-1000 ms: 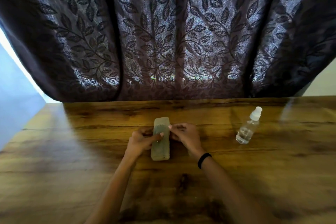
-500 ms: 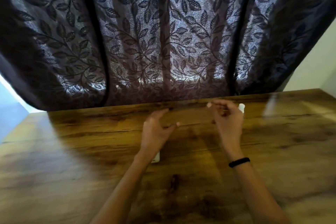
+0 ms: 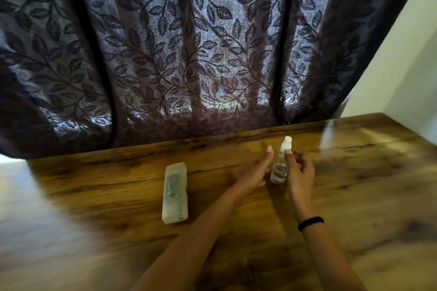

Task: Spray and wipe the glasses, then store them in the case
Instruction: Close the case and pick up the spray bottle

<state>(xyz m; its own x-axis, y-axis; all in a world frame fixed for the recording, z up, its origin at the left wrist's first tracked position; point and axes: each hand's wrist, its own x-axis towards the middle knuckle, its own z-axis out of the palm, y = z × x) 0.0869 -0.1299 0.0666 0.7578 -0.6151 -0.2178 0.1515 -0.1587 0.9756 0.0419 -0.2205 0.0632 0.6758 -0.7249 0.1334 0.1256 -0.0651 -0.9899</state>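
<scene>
Left hand (image 3: 255, 172): fingers straight and together, just left of the small clear plastic spray bottle with white cap (image 3: 279, 170); contact unclear. Right hand (image 3: 300, 172): thumb tip at the bottle's neck under the cap, other fingers curled just right of it; whether they grip it cannot be told. Bottle upright on the brown wooden table (image 3: 354, 196). Translucent oblong glasses case (image 3: 175, 194) lies closed, well left of both hands, untouched.

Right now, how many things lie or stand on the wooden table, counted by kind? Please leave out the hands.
glasses case: 1
spray bottle: 1
Total: 2
</scene>
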